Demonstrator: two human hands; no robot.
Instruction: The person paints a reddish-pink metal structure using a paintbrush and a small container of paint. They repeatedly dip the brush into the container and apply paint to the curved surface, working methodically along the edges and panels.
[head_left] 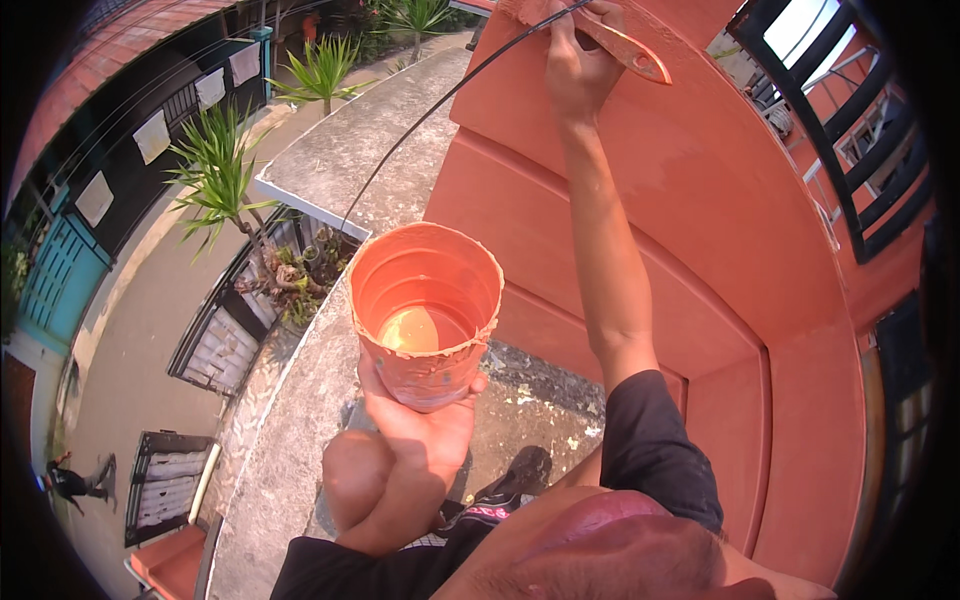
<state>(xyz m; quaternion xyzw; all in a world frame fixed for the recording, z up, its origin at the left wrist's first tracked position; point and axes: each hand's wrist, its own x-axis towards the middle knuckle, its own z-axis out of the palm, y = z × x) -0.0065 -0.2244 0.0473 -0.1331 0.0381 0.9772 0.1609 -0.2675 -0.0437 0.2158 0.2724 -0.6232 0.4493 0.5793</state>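
Observation:
My left hand [418, 428] cups a paint-crusted orange bucket [428, 375] from below, its fingers and thumb around the base. Thin orange paint lies in the bottom, partly in sunlight, and dried drips coat the rim. At the top of the view, my right hand [580, 80] is closed around a paintbrush [640, 60]. The brush's orange-smeared handle points to the right; its bristles are out of sight behind the hand at the wall's upper edge. A salmon-orange wall [730, 190] with grooved mouldings stands beside my outstretched right arm.
A black cable [440, 105] runs past my right hand. I am on a rough concrete ledge [270, 480] whose edge drops to a street [150, 310]. Spiky plants [215, 175] and metal fencing [225, 345] stand below; a person [75, 482] walks there. A dark-barred window [830, 110] is upper right.

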